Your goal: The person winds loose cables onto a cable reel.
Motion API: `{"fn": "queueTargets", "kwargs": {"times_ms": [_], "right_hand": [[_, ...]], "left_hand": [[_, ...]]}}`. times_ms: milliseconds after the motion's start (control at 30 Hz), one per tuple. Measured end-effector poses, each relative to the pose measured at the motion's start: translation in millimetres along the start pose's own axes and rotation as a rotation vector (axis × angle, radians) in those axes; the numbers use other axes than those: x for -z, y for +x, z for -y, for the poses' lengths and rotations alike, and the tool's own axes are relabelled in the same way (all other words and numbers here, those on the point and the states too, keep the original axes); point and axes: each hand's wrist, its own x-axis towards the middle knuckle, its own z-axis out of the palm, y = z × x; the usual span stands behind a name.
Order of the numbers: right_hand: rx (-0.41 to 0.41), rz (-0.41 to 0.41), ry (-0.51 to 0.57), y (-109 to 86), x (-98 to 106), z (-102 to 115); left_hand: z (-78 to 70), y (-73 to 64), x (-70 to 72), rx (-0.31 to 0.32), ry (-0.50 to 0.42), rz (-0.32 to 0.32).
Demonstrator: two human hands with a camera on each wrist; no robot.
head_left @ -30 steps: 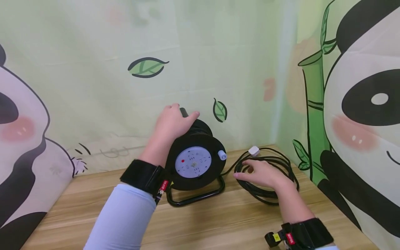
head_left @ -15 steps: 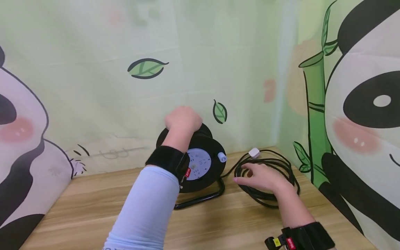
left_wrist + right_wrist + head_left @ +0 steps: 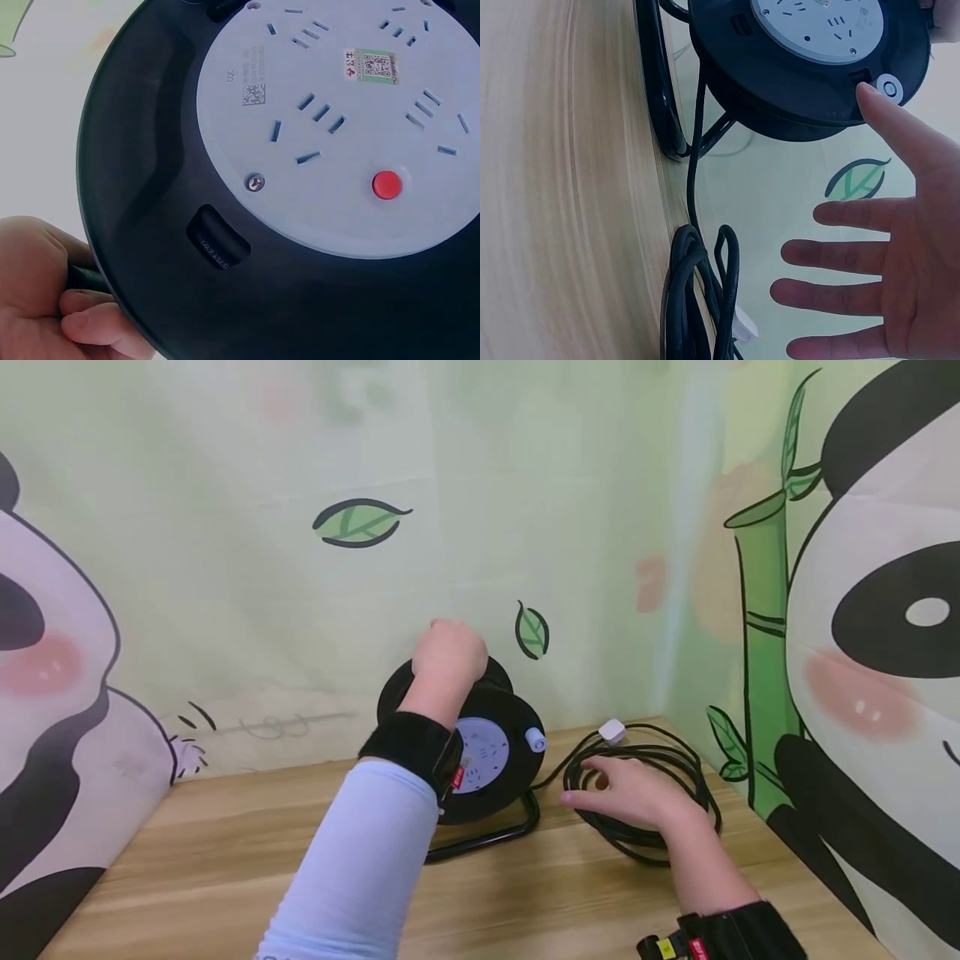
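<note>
A black cable reel (image 3: 521, 777) with a pale socket panel (image 3: 486, 758) stands on its tubular stand (image 3: 487, 842). My left hand (image 3: 452, 652) grips its handle at the top; in the left wrist view the fingers curl round a dark bar (image 3: 88, 278) behind the reel's rim. A white winding knob (image 3: 536, 740) sits at the right of the reel's face. My right hand (image 3: 637, 789) hovers over the coil of black cable (image 3: 676, 315). In the right wrist view its fingers are straight and spread, holding nothing.
The coil lies to the right of the reel, joined to it by one run of cable (image 3: 691, 172). A white plug (image 3: 612, 731) rests at the coil's back edge. Behind the wooden table (image 3: 247, 827) hangs a printed panda backdrop (image 3: 247, 593).
My left hand has moved right and closed round the reel's handle, its forearm now covering part of the socket panel. The right hand has stayed over the coil.
</note>
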Motion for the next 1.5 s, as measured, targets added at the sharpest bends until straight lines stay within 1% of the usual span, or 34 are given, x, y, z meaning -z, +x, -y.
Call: {"fn": "queueTargets", "kwargs": {"times_ms": [200,400,600,733,800,967,1100,1233,1367,1500], "right_hand": [[-0.008,-0.005,0.021,-0.3,4,-2],[-0.011,-0.009,0.003,2.4,4,-4],[-0.021,0.002,-0.001,3.1,2,-5],[-0.018,0.005,-0.005,1.5,0,-7],[-0.015,0.002,-0.011,1.2,-1,-8],[-0.007,-0.007,-0.029,2.2,-4,-9],[0.01,-0.003,-0.036,5.0,-7,-8],[0.015,0.012,-0.012,7.0,-11,-6],[0.018,0.03,0.019,8.1,-13,-3],[0.034,0.048,0.025,9.9,-16,0]], "left_hand": [[-1.7,0.8,4.0,-0.029,-0.028,-0.001],[7.4,0.9,7.2,-0.049,-0.012,0.017],[22.0,2.2,6.7,-0.068,-0.035,0.017],[32.2,-0.9,5.5,-0.086,-0.027,0.008],[36.9,-2.1,5.4,-0.094,-0.007,0.007],[48.1,-4.3,7.5,-0.092,0.013,0.01],[59.9,-5.8,9.9,-0.093,0.023,0.02],[71.4,-9.0,13.0,-0.089,0.027,0.027],[81.5,-11.8,15.5,-0.104,0.04,0.007],[90.8,-14.4,16.9,-0.098,0.027,-0.005]]}}
